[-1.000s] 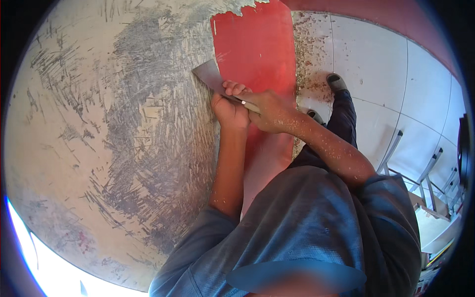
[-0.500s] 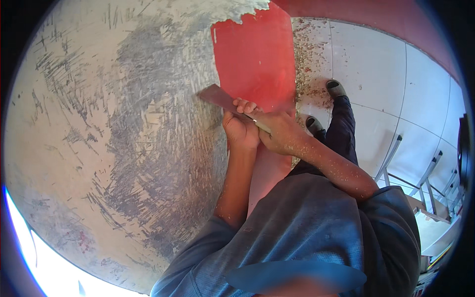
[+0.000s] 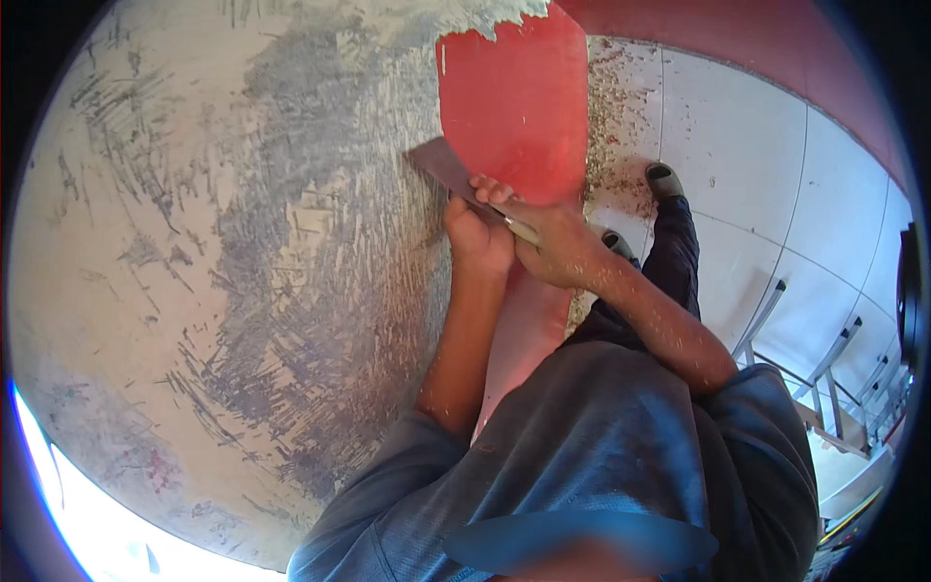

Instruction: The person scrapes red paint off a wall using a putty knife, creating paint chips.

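Observation:
A scraper [image 3: 438, 161] with a wide, flat dark metal blade and a pale handle is in both my hands. My right hand [image 3: 558, 242] is closed round the handle, part of which shows by the palm. My left hand [image 3: 478, 238] is closed against the lower part of the blade. Several fingertips curl over the blade where the hands meet. The blade tip lies against the scratched grey and cream wall [image 3: 320, 242], close to the ragged border of a smooth red painted band [image 3: 514, 107]. Pale flecks speckle my right forearm.
Brown flakes [image 3: 611, 126] lie scattered on the white tiled floor [image 3: 737, 145] along the red band. My dark shoes [image 3: 664, 180] stand on the tiles. Metal-legged furniture [image 3: 834, 359] stands at the right. A red surface [image 3: 737, 39] borders the floor at the far side.
The scraper and both hands have moved a little farther up along the wall, the grip staying the same. The whole view has shifted slightly.

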`<state>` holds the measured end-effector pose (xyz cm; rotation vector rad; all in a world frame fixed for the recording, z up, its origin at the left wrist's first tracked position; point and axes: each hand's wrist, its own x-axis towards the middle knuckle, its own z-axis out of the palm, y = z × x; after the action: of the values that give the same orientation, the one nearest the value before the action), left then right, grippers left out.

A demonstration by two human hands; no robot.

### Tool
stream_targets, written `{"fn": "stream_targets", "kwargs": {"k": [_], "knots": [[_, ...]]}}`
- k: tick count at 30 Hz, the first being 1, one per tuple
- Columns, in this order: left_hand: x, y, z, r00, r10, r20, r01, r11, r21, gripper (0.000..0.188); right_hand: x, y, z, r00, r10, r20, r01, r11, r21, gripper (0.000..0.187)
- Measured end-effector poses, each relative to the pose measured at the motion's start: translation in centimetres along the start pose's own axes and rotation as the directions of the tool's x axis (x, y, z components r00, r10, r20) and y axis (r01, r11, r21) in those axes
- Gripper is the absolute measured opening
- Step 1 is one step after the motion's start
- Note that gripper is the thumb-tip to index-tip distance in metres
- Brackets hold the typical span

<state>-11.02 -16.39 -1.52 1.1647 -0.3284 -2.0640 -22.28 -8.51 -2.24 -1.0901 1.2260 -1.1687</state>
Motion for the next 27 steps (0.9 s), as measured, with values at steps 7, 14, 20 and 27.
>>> {"fn": "stream_targets", "kwargs": {"k": [7,14,20,27], "knots": [[1.2,1.2,-0.2,0.999,-0.03,0.033,0.032,0.998,-0.053,0.011,0.1,0.0,0.1,0.998,-0.048,-0.05,0.046,0.998,-0.039,0.043],[0.9,0.8,0.6,0.998,0.04,-0.039,-0.04,0.999,0.005,0.009,1.8,1.0,0.5,0.975,-0.202,-0.097,0.195,0.978,-0.078,0.043],[1.2,-0.2,1.9,0.996,0.079,-0.04,-0.081,0.996,-0.036,0.008,0.7,0.7,-0.5,0.988,-0.092,-0.123,0.094,0.995,0.013,0.042],[2.4,0.5,1.7,0.978,0.187,-0.089,-0.171,0.971,0.166,0.012,1.8,1.2,-0.4,0.997,-0.046,-0.065,0.043,0.998,-0.04,0.047]]}}
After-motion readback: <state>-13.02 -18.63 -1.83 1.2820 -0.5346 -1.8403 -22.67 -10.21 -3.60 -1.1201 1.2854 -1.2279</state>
